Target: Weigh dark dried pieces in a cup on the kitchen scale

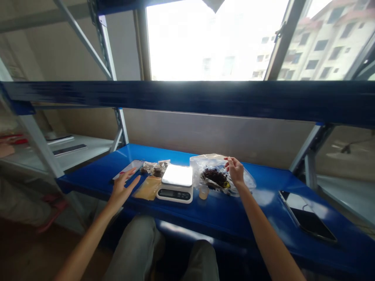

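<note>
My left hand (pixel 124 187) hovers with fingers spread and nothing in it. It is nearest to a flat phone-like slab (pixel 129 168) and a tan packet (pixel 148 188). Over the right side of an open clear plastic bag (pixel 195 162), my right hand (pixel 235 171) has its fingers curled towards the thumb; anything between them is too small to make out. Dark small pieces (pixel 215 177) lie heaped in that bag, with a yellow bit at the heap's edge. Between the hands stands a digital scale (pixel 175 194) with a bright bare plate. A small translucent cup (pixel 203 192) is beside it.
Small clear bags with brown contents (pixel 156 168) lie left of the scale. A black phone (pixel 307 216) rests at the right of the blue tabletop (pixel 252 218). A blue crossbeam (pixel 187 97) spans above the table. Another person's hand (pixel 6 149) shows at far left.
</note>
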The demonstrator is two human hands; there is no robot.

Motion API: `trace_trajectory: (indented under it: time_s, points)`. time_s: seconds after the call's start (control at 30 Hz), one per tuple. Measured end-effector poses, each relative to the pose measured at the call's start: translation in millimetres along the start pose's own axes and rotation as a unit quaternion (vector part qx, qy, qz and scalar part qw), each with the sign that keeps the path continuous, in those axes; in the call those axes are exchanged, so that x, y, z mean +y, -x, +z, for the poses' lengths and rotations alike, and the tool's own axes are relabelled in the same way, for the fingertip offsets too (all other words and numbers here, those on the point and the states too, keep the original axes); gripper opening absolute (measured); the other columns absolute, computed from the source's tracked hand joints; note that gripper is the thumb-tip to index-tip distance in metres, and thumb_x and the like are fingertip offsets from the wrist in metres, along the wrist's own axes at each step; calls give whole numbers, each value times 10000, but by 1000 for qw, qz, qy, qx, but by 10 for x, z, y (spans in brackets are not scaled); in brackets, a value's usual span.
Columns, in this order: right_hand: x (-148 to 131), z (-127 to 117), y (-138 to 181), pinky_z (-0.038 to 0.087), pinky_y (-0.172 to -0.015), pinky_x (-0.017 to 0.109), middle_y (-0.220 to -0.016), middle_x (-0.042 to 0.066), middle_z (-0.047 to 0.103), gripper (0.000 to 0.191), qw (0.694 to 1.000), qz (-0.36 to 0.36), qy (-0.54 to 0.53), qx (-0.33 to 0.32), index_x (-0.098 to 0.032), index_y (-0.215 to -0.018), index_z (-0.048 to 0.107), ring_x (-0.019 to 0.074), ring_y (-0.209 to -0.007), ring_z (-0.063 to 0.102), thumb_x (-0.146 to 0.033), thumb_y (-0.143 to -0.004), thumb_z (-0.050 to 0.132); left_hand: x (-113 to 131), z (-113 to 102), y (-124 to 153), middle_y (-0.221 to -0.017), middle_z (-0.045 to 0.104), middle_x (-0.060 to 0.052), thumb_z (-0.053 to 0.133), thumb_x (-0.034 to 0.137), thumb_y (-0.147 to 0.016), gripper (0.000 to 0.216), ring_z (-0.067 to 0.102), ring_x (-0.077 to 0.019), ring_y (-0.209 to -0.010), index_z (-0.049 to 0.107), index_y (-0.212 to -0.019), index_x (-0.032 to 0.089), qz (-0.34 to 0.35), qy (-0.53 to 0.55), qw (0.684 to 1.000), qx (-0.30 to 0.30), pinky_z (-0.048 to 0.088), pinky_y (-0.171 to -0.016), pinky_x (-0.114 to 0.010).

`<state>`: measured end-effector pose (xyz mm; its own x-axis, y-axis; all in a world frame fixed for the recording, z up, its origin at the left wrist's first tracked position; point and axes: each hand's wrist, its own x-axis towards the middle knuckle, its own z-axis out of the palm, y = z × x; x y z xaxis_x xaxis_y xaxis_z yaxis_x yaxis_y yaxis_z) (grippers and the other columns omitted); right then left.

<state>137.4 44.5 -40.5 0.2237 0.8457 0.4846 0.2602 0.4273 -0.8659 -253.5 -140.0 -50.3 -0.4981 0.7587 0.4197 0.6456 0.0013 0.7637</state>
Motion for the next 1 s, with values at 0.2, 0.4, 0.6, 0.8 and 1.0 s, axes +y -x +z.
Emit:
trace_trajectory:
  time_s: [0.2,0.4,0.6,0.8,1.0]
  points:
    - [157,-85,-22,341,-559,276,-685,77,674,432,964,-47,260,-36,-165,-905,707,202,-612,582,-438,-819,382,294,-46,124,-1089,641,-86,443,449,-804,497,569,-231,-997,543,-1213,186,21,79,997,13,446,-865,-372]
    - [213,-139,-77,311,-547,280,-810,116,699,416,939,-13,340,-42,-175,-974,710,224,-655,582,-398,-837,386,481,122,327,-1012,659,-51,444,338,-837,413,589,-202,-948,512,-1226,221,77,90,993,-1,408,-913,-375]
    - [269,-196,-110,340,-573,285,-850,111,704,418,928,15,365,-69,-196,-1005,698,246,-732,607,-419,-839,385,464,393,317,-992,663,-53,454,280,-844,399,596,-208,-959,516,-1232,217,155,59,986,-27,402,-939,-383]
    - [255,-256,-84,360,-570,305,-774,91,707,437,927,-7,366,-75,-213,-959,695,263,-696,622,-477,-811,380,449,787,-75,-1168,642,-98,515,195,-792,333,553,-262,-1136,612,-1110,203,166,-9,984,-64,372,-985,-435]
    - [168,-274,-26,361,-556,325,-696,84,700,438,930,-36,361,-54,-225,-885,696,289,-672,629,-516,-781,385,378,897,-376,-995,717,-82,614,319,-762,164,615,-289,-1001,718,-852,229,156,-37,979,-125,356,-964,-451]
